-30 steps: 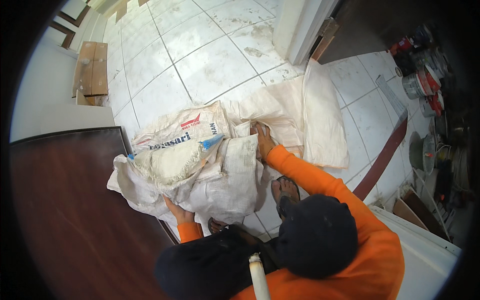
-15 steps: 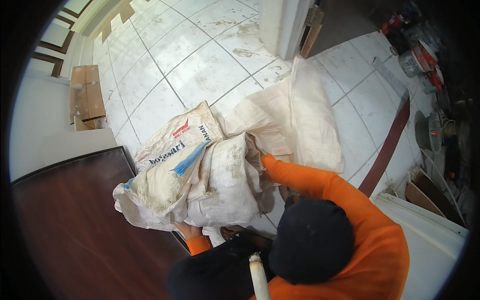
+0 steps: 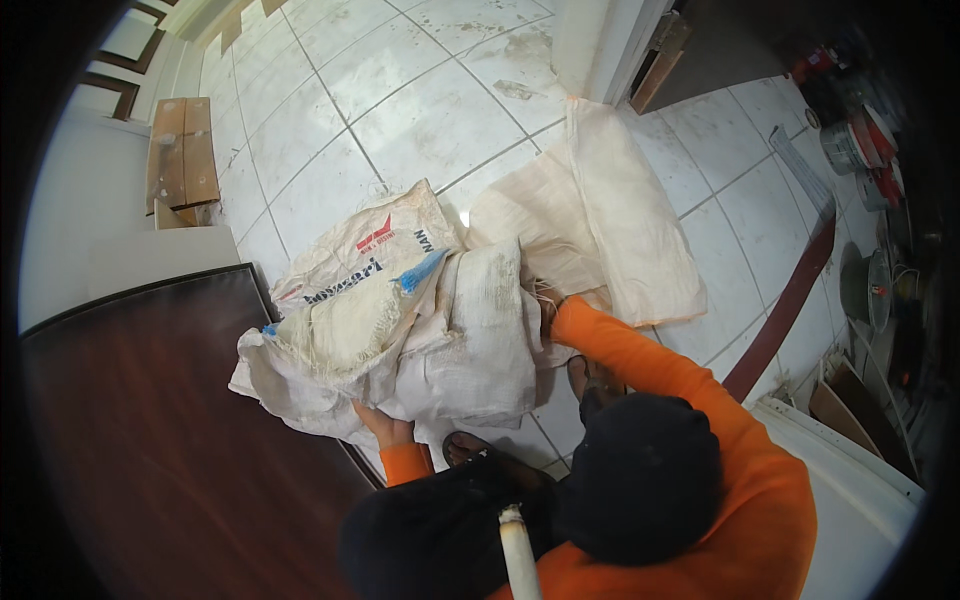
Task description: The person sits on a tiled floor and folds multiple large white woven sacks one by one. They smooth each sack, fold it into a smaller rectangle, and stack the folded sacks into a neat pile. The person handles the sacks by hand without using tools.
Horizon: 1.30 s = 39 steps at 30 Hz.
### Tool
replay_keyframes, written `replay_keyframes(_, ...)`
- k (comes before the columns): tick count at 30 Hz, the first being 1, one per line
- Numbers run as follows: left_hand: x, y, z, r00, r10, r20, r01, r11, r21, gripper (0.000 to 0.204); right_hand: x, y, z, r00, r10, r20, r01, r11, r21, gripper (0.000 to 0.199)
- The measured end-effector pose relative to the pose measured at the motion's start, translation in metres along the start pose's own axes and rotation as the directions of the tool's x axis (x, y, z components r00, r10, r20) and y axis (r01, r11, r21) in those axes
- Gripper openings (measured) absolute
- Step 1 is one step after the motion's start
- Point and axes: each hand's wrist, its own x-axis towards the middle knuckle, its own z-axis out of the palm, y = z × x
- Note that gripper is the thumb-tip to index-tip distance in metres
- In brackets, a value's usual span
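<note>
A pile of white woven sacks lies in front of my feet, crumpled and folded over one another. One carries red and blue print, and a frayed, pale yellow patch and a blue strip show among the folds. At the near edge, my left hand grips the sack cloth, its fingertips tucked beneath. My right hand is closed at the right side of the bundle, its fingers partly hidden by a fold. Beyond it spreads a larger cream woven sack, lying flat on the tiles.
White tiled floor surrounds the sacks. A dark brown panel lies at the left, with a cardboard piece behind it. A dark red strip crosses the right side, near paint buckets. A sandalled foot is close to the bundle.
The view has shifted slightly. More of both hands shows now, the right one having come out from behind the folds. The sack bundle's folds have moved a little.
</note>
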Motion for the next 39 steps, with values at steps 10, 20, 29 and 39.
replay_keyframes(10, 0.002, -0.008, 0.016, 0.999, 0.033, -0.009, -0.032, 0.999, 0.033, 0.06, -0.089, 0.023, -0.056, 0.489, 0.308, -0.816, 0.163, 0.887, 0.433, 0.022)
replay_keyframes(20, 0.009, -0.01, -0.001, 0.999, 0.006, -0.046, -0.003, 0.997, 0.073, 0.066, -0.087, -0.073, -0.143, 0.263, 0.066, -0.962, 0.429, 0.886, 0.178, 0.029)
replay_keyframes(29, 0.021, -0.017, 0.034, 1.0, -0.006, -0.018, 0.006, 1.0, -0.013, 0.063, -0.14, -0.091, 0.001, 0.363, -0.522, -0.772, 0.484, 0.814, -0.323, 0.037)
replay_keyframes(39, 0.035, -0.017, 0.073, 0.997, -0.078, 0.016, 0.079, 0.989, -0.125, 0.059, -0.121, -0.054, -0.022, 0.501, 0.225, -0.836, 0.31, 0.855, 0.416, 0.032)
